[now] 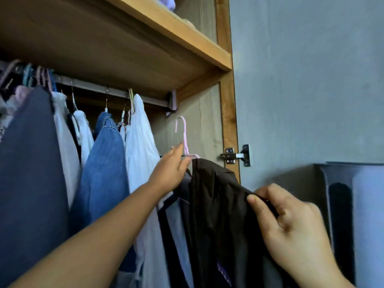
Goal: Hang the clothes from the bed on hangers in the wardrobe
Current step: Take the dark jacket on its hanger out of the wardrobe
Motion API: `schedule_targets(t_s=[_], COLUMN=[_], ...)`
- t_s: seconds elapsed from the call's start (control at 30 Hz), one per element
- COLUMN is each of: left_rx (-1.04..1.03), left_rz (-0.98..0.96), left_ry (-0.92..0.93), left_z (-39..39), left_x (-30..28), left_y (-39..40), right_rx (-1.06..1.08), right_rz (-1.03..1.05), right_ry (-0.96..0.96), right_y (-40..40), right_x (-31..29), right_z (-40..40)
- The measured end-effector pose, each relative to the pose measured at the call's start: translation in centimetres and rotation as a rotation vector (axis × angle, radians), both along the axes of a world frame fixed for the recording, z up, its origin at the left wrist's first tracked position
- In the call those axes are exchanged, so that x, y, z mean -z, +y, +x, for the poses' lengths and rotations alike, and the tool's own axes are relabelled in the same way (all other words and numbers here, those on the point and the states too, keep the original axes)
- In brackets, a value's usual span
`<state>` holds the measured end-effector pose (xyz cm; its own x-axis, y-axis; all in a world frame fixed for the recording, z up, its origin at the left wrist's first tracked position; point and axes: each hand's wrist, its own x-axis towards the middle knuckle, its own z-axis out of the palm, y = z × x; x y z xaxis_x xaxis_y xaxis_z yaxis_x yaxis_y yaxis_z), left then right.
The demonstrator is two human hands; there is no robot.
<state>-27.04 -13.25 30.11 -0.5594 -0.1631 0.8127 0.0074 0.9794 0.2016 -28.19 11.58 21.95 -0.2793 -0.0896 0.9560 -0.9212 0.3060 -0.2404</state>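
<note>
A dark brown garment (216, 206) hangs over a pink plastic hanger (183, 134), whose hook stands free below the wardrobe rail (112, 91). My left hand (170, 169) grips the hanger at its neck, just left of the garment's top. My right hand (288, 223) pinches the garment's shoulder edge between thumb and fingers, out to the right. Most of the hanger's frame is hidden under the cloth.
On the rail hang a white garment (139, 142), a denim piece (104, 163), a navy one (31, 183) and several others. A wooden shelf (187, 44) runs above. The wardrobe's side post (228, 121) with a metal hinge (234, 155) stands right, beside a grey wall.
</note>
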Motion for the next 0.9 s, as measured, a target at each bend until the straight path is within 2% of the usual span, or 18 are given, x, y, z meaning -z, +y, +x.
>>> schedule_targets(t_s=[0.1, 0.2, 0.33, 0.43, 0.63, 0.9], left_rx=[0.108, 0.11, 0.048, 0.13, 0.306, 0.64], left_rz=[-0.046, -0.095, -0.3, -0.406, -0.442, -0.357], left_ry=[0.046, 0.093, 0.196, 0.279, 0.338, 0.347], left_z=[1.0, 2.5, 4.7, 6.3, 8.6, 8.9], left_x=[2.3, 5.0, 8.8, 11.4, 13.7, 16.4], left_y=[3.1, 6.4, 11.8, 16.9, 28.7, 41.8], right_rx=[-0.019, 0.001, 0.14, 0.231, 0.356, 0.488], right_rz=[0.029, 0.156, 0.365, 0.436, 0.45, 0.366], right_ry=[-0.022, -0.075, -0.183, -0.266, -0.409, -0.542], right_y=[4.9, 10.2, 18.0, 23.0, 29.9, 39.0], right_x=[1.8, 2.9, 3.9, 4.9, 6.5, 9.0], right_z=[2.1, 4.1, 6.5, 8.9, 13.4, 20.2])
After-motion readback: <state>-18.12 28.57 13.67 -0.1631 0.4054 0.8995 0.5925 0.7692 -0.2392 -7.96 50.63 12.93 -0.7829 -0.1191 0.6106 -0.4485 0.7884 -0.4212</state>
